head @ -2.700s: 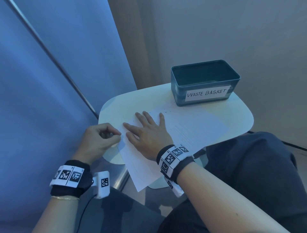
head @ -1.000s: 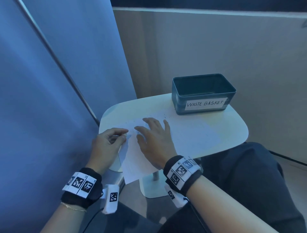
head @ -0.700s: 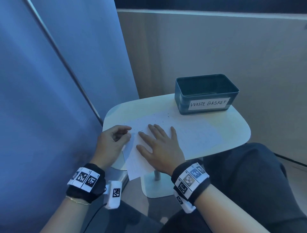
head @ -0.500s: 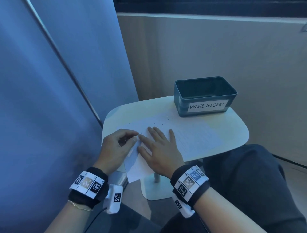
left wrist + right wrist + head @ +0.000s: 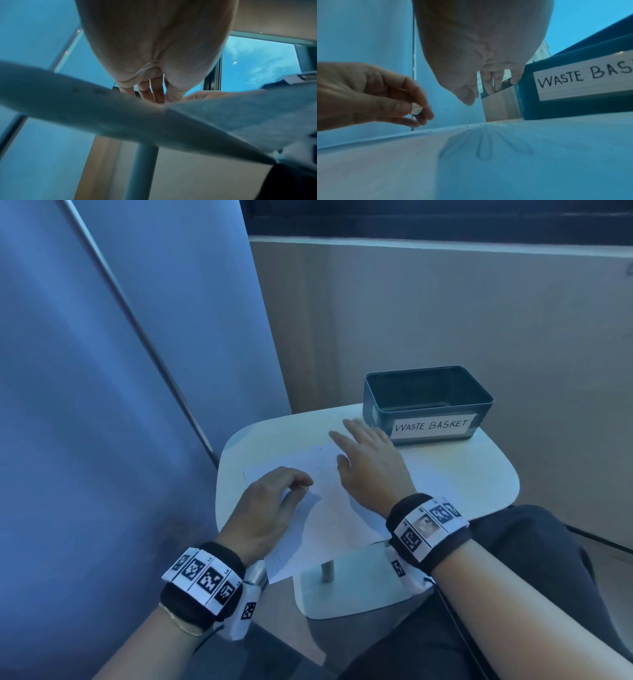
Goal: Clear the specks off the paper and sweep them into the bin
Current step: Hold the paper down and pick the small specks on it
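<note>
I see the white rounded tabletop on its single post, with blue panels to its left and a beige wall behind. At its far edge sits the dark teal bin, open on top, with a handwritten "WASTE BASKET" label on its near wall. The paper lies flat across the near left part of the tabletop, its near corner hanging over the edge. My right hand hovers above the paper's far part, fingers straight and spread, grasping nothing; from the right wrist view its shadow falls on the sheet below, and its fingertips reach close to the bin's left corner. My left hand is over the paper's left side, fingers curled. In the right wrist view I can see it pinching a small eraser, pale with a dark end, between thumb and forefinger, held a little above the sheet. The specks, tiny dark crumbs, lie scattered on the far part of the paper between my two hands, and a few show along the sheet's far edge near the bin.
</note>
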